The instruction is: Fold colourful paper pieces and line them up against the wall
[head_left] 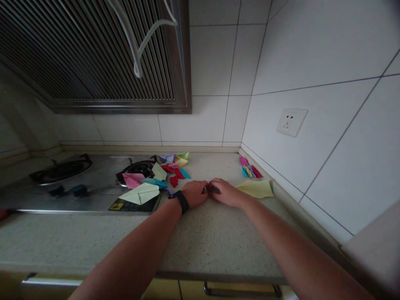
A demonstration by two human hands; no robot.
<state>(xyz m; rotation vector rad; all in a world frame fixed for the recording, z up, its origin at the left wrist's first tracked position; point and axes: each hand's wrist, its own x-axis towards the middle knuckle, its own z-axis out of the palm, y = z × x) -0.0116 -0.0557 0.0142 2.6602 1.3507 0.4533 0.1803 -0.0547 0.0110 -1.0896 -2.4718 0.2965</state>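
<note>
My left hand (pixel 195 193), with a dark band on its wrist, and my right hand (pixel 223 191) meet fingertip to fingertip over the counter. Both sets of fingers are curled in a pinch. Whatever lies between them is small and mostly hidden, so I cannot name it. Just right of my right hand lies a sheet of yellow paper (pixel 258 188). To the left of my left hand spreads a pile of folded paper pieces, among them a pale green paper plane (pixel 140 194), a pink folded paper (pixel 133 180) and a small red folded paper (pixel 174 181).
A gas stove (pixel 100 200) with two burners fills the left, partly under the folded papers. Several small coloured folded papers (pixel 249 171) rest by the right wall. Above hangs a range hood (pixel 125 106) with a white cable (pixel 137 62). A socket (pixel 291 122) sits on the right wall.
</note>
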